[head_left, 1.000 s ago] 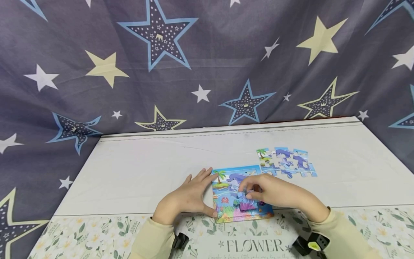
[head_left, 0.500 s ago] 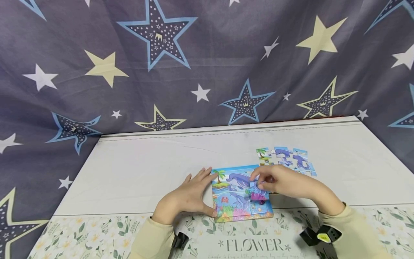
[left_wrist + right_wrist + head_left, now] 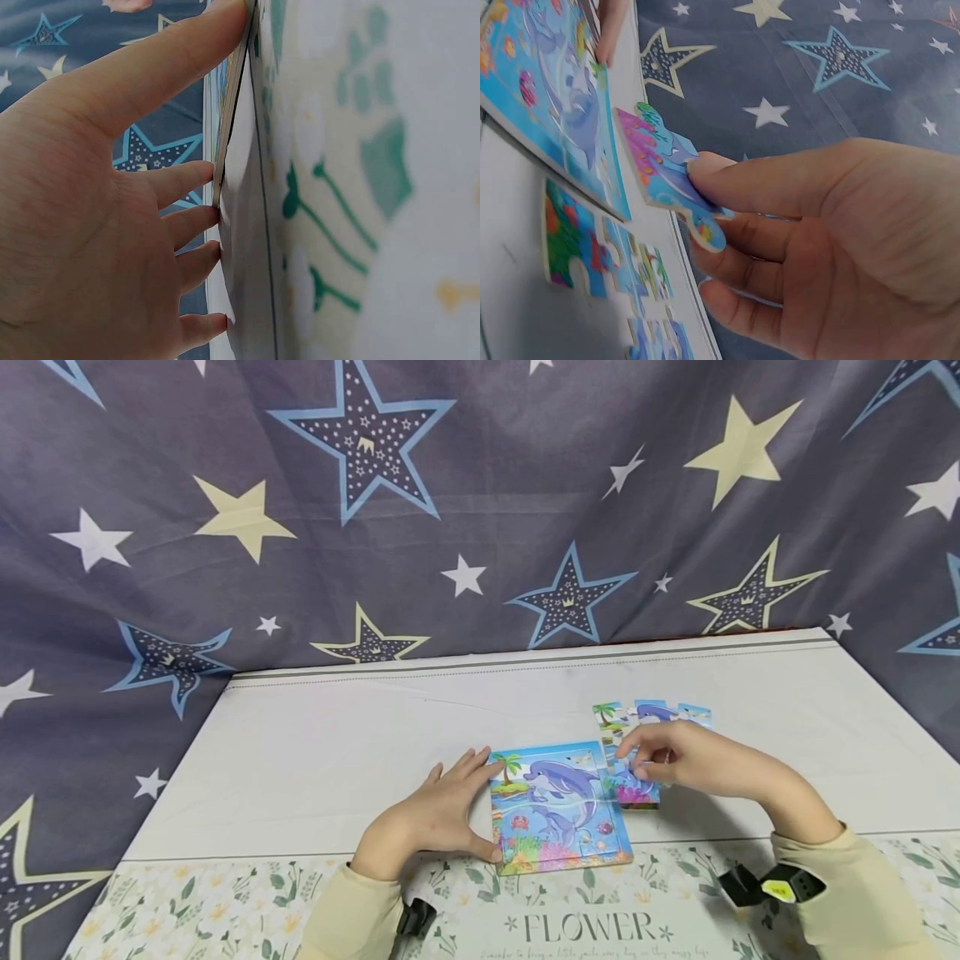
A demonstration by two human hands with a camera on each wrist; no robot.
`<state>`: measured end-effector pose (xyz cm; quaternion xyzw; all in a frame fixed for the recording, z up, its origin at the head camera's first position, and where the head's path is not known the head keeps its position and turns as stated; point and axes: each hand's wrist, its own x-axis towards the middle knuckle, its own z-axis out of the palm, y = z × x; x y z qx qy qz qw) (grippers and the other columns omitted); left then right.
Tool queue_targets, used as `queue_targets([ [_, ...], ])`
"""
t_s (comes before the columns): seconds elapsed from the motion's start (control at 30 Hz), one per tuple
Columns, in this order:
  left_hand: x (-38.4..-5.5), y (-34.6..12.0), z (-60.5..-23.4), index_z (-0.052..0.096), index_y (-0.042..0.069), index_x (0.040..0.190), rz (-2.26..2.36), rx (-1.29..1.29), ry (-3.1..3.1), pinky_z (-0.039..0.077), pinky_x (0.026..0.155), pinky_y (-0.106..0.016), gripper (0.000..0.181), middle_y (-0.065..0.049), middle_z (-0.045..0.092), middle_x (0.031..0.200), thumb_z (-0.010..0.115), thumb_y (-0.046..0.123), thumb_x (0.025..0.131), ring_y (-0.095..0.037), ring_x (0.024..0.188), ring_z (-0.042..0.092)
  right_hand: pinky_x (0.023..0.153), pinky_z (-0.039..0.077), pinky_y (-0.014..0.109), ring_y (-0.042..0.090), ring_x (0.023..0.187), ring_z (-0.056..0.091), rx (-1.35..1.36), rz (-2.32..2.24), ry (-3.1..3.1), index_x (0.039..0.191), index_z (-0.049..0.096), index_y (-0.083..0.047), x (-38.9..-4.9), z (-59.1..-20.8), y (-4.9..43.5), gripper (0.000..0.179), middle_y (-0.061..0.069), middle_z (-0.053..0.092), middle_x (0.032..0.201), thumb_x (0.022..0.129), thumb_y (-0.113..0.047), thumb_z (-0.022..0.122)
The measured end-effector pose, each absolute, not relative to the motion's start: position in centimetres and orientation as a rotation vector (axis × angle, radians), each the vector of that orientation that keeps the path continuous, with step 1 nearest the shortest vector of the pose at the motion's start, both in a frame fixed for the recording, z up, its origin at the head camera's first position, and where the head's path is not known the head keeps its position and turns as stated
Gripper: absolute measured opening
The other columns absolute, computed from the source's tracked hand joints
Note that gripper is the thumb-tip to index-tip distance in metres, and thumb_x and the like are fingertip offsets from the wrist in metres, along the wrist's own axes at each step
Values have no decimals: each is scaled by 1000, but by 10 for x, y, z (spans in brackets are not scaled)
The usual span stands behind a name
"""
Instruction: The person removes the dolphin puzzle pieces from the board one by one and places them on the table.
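Note:
My left hand (image 3: 435, 814), fingers spread, rests at the left side of a square puzzle board (image 3: 504, 810) with a dolphin picture. Its thumb is on the lower left corner and its fingertips are at the upper left; the left wrist view shows thumb and fingertips along the board's edge. My right hand (image 3: 690, 760) pinches a jigsaw piece (image 3: 667, 169) with pink coral and part of a dolphin between thumb and fingers. It hangs tilted over the table, right of the board. Beyond it lie several loose jigsaw pieces (image 3: 651, 710) grouped into a dolphin picture, partly hidden by the hand.
A white cloth with a floral front strip (image 3: 225, 902) and printed lettering (image 3: 588, 928) covers the table (image 3: 360, 735). A dark curtain (image 3: 480, 485) with stars hangs behind it. Small black devices (image 3: 772, 885) are strapped to both wrists.
The right hand has moved right and a little away from me, carrying the jigsaw piece from over the board to beside the loose pieces. The left hand and board have stayed put.

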<state>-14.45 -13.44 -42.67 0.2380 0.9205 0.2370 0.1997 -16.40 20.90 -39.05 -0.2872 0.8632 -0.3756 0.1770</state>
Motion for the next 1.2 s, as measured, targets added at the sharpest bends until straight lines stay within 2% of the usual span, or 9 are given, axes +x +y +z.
queue_targets([
  [0.47, -146, -134, -427, 30, 13, 157, 640, 672, 2574, 2, 118, -60, 116, -11, 13, 165, 90, 47, 64, -28, 151, 6, 58, 48, 24, 9, 73, 54, -742, -1077, 2395, 110, 66, 3, -174, -398, 240, 18, 0, 62, 84, 94, 2, 61],
  [0.8, -145, -135, -427, 30, 13, 157, 655, 672, 2569, 2, 118, -61, 116, -11, 13, 165, 90, 47, 64, -28, 151, 6, 54, 38, 24, 9, 65, 46, -632, -1145, 2319, 109, 62, 6, -177, -403, 254, 17, 4, 56, 80, 93, 6, 55],
  [1.2, -145, -135, -427, 30, 13, 157, 655, 673, 2572, 2, 118, -61, 116, -11, 13, 165, 90, 48, 64, -28, 151, 7, 60, 45, 24, 9, 68, 51, -649, -1127, 2268, 104, 64, 7, -180, -411, 258, 13, 4, 60, 81, 91, 7, 63],
])
